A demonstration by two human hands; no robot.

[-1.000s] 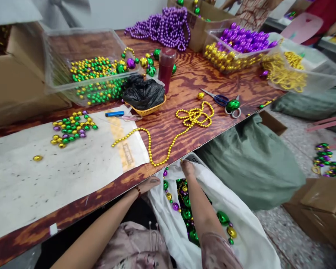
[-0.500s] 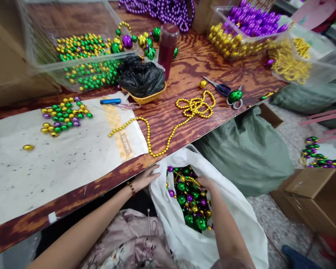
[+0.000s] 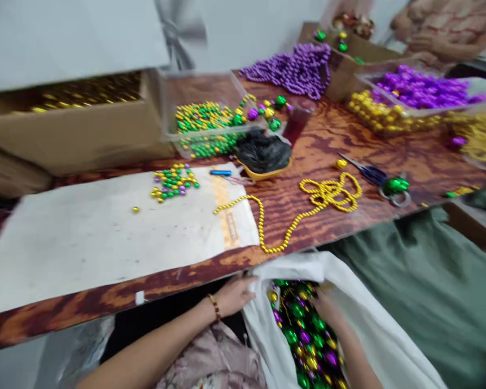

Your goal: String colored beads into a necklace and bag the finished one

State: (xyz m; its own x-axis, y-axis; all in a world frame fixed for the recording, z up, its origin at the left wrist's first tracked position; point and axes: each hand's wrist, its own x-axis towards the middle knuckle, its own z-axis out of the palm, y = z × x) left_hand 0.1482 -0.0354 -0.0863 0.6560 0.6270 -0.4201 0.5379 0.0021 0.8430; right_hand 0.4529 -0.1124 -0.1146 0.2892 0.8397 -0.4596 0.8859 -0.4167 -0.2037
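A white cloth bag hangs open below the table edge, filled with green, gold and purple bead strands. My left hand, a beaded bracelet at its wrist, rests on the bag's left rim with its fingers stretched out. Inside the mouth, near the far right side, my right hand is among the beads; motion blur hides its fingers. Some small gold beads show beside it. On the table above lies a loose gold bead string, its tail running onto a white cloth.
Loose beads, a blue marker, a yellow basket with a black plastic bag and scissors lie on the table. Clear bins and a cardboard box stand behind. A green sack is at right. Another person is at the back.
My view has tilted up and swung left, so the table and bag appear lower and farther right. My right hand stays inside the bag; my left stays at its rim.
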